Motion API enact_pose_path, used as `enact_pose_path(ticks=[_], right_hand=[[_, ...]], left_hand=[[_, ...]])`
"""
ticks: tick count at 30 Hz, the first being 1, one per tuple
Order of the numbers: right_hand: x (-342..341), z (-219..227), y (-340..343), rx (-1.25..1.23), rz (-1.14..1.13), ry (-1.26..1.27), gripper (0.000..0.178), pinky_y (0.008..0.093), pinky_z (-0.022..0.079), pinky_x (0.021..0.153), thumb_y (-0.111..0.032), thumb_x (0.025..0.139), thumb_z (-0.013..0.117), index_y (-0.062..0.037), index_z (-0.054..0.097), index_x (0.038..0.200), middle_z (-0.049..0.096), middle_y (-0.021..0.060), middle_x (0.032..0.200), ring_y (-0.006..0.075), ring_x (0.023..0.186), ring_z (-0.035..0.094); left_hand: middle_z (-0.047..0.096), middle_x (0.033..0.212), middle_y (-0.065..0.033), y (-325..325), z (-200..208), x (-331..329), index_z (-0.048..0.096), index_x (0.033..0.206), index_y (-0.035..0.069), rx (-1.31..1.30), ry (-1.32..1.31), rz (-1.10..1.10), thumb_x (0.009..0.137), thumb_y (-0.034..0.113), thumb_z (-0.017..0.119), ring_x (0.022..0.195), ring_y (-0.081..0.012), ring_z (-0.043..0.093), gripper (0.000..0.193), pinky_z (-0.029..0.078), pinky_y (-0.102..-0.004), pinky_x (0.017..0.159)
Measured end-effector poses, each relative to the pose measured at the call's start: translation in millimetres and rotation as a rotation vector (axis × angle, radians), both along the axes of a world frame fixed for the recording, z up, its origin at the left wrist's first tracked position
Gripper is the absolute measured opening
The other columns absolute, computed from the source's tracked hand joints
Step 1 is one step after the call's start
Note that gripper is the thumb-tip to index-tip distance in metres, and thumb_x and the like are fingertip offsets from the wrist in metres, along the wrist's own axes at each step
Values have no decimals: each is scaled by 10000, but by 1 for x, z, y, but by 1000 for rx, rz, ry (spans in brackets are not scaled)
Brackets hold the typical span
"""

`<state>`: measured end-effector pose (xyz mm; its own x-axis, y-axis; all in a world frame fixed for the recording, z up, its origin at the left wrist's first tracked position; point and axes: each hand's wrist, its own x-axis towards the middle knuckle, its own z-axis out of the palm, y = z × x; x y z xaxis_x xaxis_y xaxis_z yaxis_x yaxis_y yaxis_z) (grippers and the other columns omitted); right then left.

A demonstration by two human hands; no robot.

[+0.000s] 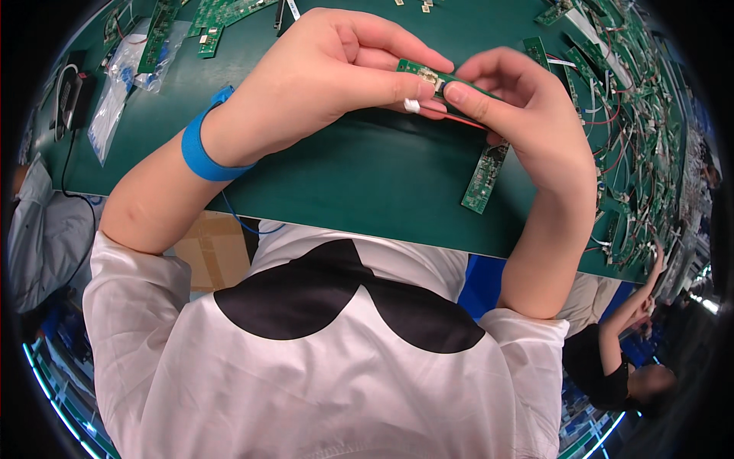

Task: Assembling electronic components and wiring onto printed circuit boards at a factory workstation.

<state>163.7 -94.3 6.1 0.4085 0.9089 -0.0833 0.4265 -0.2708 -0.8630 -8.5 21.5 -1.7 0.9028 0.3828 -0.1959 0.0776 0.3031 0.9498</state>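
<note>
Between my two hands I hold a narrow green circuit board (pixel 409 67) above the table. My left hand (pixel 359 73) pinches its left end, thumb on top beside a small white connector. The thumb of my right hand (pixel 516 96) presses on the board close to the left thumb, with the fingers curled behind it. A white plug (pixel 412 105) on red and dark wires hangs just below the left thumb. A second slim green circuit board (pixel 485 177) hangs or lies under my right hand; its upper end is hidden. A blue wrist strap (pixel 200 149) circles my left wrist.
Many green boards with tangled wires (pixel 623 168) pile up along the right side. More circuit boards (pixel 218 19) lie at the back left, near a clear plastic bag (pixel 115 107) and a black power adapter (pixel 73 96). Another person (pixel 612 359) is at the right edge.
</note>
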Motion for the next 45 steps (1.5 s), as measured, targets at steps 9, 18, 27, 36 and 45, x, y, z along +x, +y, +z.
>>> enact_pose_path(ticks=[9,18,27,36,45], right_hand=[[0,8,2,-236,178,565,205,167,345,413,-193,770,714,-36,598,707,559,-3,588,39,477,494],[0,-1,3,-154,201,663,252,173,281,370,-168,771,714,-61,529,637,507,-14,526,29,401,414],[-3,4,7,-168,161,635,262,167,255,369,-186,785,706,-57,530,641,509,-15,536,18,403,400],[-12,6,5,-108,144,566,222,163,299,432,-162,792,698,-44,554,670,535,-18,583,15,506,455],[-26,10,4,-48,127,424,181,176,368,498,-122,778,699,5,582,725,570,-9,636,31,576,493]], left_hand=[[648,916,-163,1,6,-1,554,1087,-87,-19,52,-36,835,9,572,832,-190,656,270,527,-256,769],[647,914,-156,-1,8,-1,556,1075,-94,21,48,-3,830,5,570,839,-175,647,264,529,-253,768],[658,906,-129,9,-1,-1,565,1081,-72,124,10,-19,827,26,579,814,-145,645,274,507,-231,763],[656,860,-125,12,4,-2,561,1014,-61,-131,74,-28,822,19,601,807,-158,651,211,507,-231,767],[666,825,-102,9,6,-6,577,996,-38,59,137,7,795,51,606,763,-118,644,222,492,-208,736]])
